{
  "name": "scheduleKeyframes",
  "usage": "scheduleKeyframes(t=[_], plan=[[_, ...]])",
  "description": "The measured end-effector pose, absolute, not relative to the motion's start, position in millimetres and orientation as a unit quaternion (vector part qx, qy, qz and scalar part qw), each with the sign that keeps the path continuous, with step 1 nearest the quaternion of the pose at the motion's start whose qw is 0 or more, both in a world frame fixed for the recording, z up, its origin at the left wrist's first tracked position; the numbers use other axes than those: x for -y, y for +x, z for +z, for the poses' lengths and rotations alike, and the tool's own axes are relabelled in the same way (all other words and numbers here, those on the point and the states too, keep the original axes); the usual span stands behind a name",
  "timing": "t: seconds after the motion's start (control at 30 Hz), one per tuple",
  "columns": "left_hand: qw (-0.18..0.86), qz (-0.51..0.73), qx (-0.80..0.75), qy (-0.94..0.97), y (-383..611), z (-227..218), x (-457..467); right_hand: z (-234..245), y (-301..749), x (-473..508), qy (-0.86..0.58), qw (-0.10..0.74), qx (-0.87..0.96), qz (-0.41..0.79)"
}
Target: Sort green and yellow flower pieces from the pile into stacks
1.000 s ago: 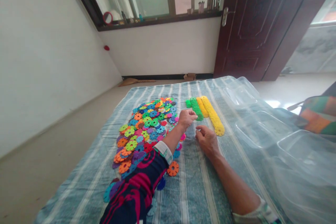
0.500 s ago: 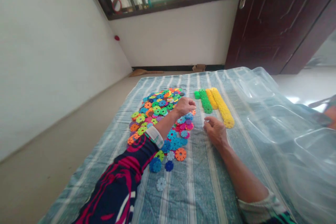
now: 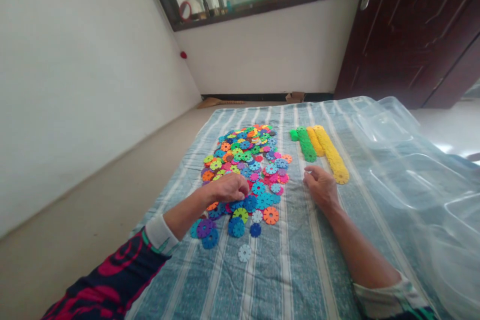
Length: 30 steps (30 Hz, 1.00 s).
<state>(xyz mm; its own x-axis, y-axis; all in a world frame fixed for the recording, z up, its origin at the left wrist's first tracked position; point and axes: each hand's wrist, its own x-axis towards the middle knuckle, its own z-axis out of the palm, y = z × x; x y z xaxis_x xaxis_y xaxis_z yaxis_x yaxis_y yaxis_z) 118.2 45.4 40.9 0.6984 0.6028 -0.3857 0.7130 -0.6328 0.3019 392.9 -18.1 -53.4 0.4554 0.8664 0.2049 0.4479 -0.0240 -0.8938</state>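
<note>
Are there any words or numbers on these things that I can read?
No words, numbers or signs can be read here. The plastic discs, the blanket and the clear plastic sheet show none. A small pale tag at the blanket's far edge is too small to read.

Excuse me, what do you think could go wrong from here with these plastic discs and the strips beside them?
Two risks seem likely. The left hand is pressing into the loose plastic discs, so a careless sweep could scatter them across the striped blanket. The right hand lies close to the yellow strip of joined discs, so a bump might knock it out of line or pull it apart.
</note>
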Motion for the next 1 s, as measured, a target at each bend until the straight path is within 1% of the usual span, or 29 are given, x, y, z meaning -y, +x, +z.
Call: scheduleKeyframes(t=[0.1, 0.2, 0.43, 0.67, 0.8, 1.0], plan=[[0.149, -0.136, -0.378, 0.904, 118, 41, -38, -53, 392, 19, -0.685, 0.51, 0.477, 0.208], [0.108, -0.136, -0.399, 0.901, 116, 45, -33, -53, 392, 19, -0.681, 0.512, 0.479, 0.21], [0.102, -0.152, -0.423, 0.887, 112, 48, -28, -53, 393, 20, -0.681, 0.51, 0.487, 0.197], [0.096, -0.11, -0.469, 0.871, 112, 34, -30, -53, 393, 20, -0.684, 0.507, 0.485, 0.2], [0.137, -0.099, -0.476, 0.863, 111, 35, -34, -55, 393, 20, -0.685, 0.505, 0.486, 0.201], [0.308, -0.068, -0.459, 0.831, 104, 46, -55, -58, 393, 16, -0.684, 0.5, 0.49, 0.203]])
